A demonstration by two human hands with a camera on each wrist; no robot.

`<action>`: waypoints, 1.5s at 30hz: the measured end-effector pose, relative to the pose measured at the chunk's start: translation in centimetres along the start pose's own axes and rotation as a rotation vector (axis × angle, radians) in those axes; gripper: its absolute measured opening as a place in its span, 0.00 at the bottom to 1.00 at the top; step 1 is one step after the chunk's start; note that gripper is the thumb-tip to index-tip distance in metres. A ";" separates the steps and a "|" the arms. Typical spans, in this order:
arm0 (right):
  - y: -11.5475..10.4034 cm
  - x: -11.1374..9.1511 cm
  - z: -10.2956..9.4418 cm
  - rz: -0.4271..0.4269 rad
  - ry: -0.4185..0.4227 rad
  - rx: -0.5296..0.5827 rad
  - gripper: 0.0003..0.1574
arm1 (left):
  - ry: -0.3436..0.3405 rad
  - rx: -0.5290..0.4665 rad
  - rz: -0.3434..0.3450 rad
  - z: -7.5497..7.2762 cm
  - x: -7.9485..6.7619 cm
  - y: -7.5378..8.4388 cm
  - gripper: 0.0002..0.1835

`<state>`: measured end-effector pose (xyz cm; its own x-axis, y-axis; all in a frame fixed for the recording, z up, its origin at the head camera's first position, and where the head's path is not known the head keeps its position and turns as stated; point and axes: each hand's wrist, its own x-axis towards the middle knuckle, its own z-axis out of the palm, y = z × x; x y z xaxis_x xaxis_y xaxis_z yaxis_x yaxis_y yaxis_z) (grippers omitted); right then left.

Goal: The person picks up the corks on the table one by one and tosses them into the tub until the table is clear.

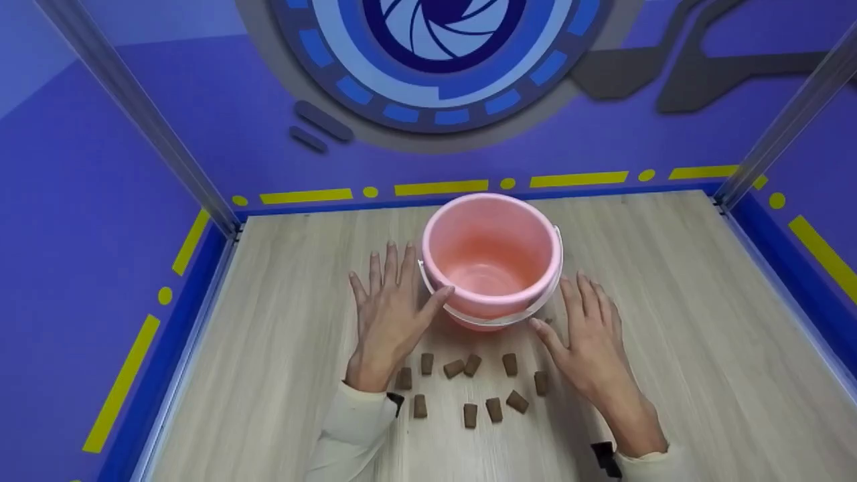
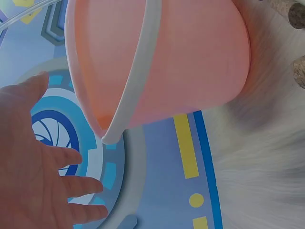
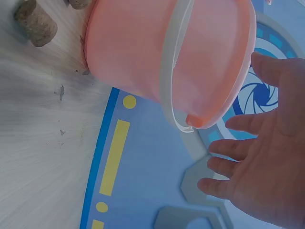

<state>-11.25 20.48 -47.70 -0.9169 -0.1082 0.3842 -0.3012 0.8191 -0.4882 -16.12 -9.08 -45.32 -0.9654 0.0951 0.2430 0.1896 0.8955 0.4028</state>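
Observation:
A pink bucket [image 1: 492, 261] stands upright on the wooden tabletop, its white handle [image 1: 499, 323] hanging down on the near side. To its left is my left hand [image 1: 392, 318], fingers straight and spread, the thumb overlapping the rim in the head view. My right hand [image 1: 592, 341] is on the other side with fingers extended, its thumb tip close to the bucket's wall. In both wrist views the palms face the bucket [image 2: 190, 57] and neither hand grips anything. Several brown corks [image 1: 472, 365] lie scattered in front of the bucket, between the two wrists.
The light wooden tabletop [image 1: 288, 375] is bounded at the back by a blue printed panel [image 1: 221, 127] with yellow dashes. Similar side panels stand left and right, with metal posts [image 1: 144, 114] at the corners. Inside the bucket only its pink floor shows.

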 end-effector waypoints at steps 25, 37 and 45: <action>0.8 -1.8 0.8 0.037 0.005 0.076 0.39 | -0.027 0.002 -0.005 0.9 2.2 0.4 0.53; 1.5 -3.1 1.7 0.111 -0.077 0.063 0.40 | -0.051 -0.041 -0.035 1.8 1.4 0.2 0.53; 2.0 -2.7 2.0 -0.002 -0.083 0.079 0.41 | -0.007 -0.051 -0.017 1.2 2.8 0.2 0.52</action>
<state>-9.90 21.24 -51.30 -0.9338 -0.1591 0.3203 -0.3198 0.7725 -0.5487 -19.02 -8.11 -45.66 -0.9698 0.0831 0.2292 0.1816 0.8735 0.4516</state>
